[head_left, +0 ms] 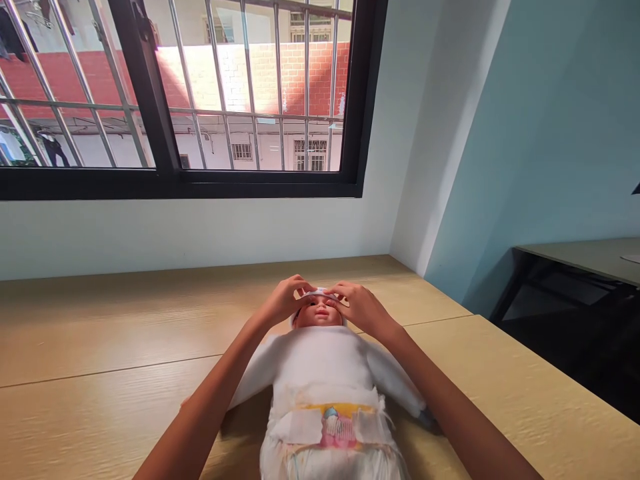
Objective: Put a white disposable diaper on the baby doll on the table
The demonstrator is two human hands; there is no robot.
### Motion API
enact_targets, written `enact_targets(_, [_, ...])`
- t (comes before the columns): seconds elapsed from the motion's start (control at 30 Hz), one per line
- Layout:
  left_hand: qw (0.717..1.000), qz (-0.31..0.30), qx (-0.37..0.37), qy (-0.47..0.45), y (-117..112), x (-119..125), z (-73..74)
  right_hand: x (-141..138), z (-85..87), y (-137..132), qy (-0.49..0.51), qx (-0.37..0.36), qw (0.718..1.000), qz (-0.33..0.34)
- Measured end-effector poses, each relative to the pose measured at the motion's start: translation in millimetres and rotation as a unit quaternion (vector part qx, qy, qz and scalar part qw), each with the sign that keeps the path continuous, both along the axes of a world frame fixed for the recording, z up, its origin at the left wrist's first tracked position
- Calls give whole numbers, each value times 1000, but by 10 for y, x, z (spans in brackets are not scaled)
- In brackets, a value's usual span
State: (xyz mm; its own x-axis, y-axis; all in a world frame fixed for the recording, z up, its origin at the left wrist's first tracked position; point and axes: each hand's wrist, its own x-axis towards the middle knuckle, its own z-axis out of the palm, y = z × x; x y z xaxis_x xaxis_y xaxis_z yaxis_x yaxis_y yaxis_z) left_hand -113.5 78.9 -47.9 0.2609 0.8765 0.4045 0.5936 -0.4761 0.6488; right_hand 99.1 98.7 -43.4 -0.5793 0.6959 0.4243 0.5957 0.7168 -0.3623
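A baby doll (pixel 323 360) lies on its back on the wooden table, its head away from me. It wears a white long-sleeved top and a white diaper (pixel 340 433) with a coloured print at the waist. On its head sits a white hat (pixel 320 291). My left hand (pixel 290 298) pinches the hat's edge at the left of the forehead, thumb near the doll's eye. At the right side my right hand (pixel 356 305) grips the same edge between thumb and fingers. The doll's legs run out of view at the bottom.
The wooden table (pixel 125 327) reaches back to a white wall under a black-framed window (pixel 260 180) with metal bars. To the right, past the table's edge, stands a dark-legged desk (pixel 565 250) by a blue-green wall (pixel 560 133).
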Motion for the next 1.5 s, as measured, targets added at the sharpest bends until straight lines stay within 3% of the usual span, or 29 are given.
enact_targets(0.57, [999,-34,-37,8,-83,-21,94,70,102,-33,-5,-37,998,45])
enact_targets(0.97, [1000,-7,-26,-12,-28,-4,33,33,47,-12,-21,3,1000,-1])
enact_targets(1.2, [999,30,-8,-22,-20,40,1,-31,-15,-16,17,2,999,-35])
enact_targets(1.5, [1000,11,-13,-15,-30,-2,25,64,-56,133,80,-79,993,40])
